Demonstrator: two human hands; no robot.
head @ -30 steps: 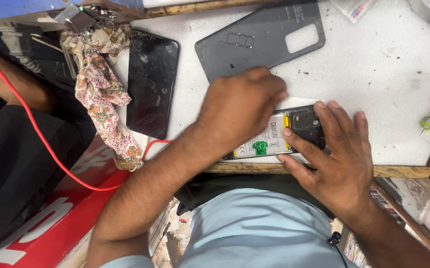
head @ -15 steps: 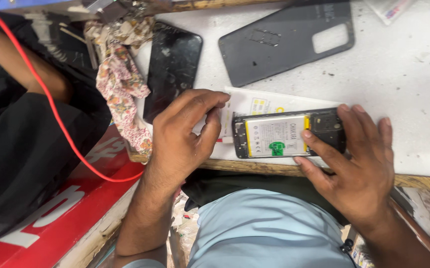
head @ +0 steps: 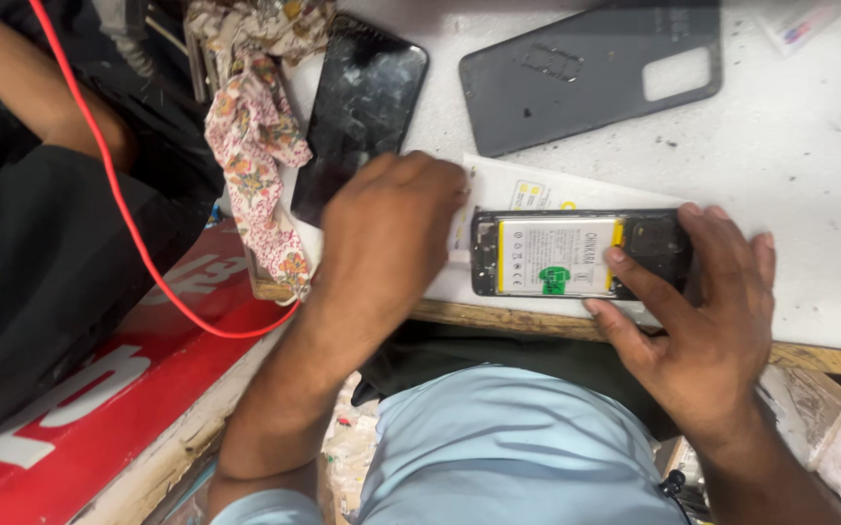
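Left hand shifted off — phone crosswise

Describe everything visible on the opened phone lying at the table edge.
The opened phone lies flat, back cover off, lengthwise along the white table's front edge. A black frame surrounds a white, yellow-edged battery with a green sticker; dark camera section at right. The right hand grips that end; the left hand rests beside the other.
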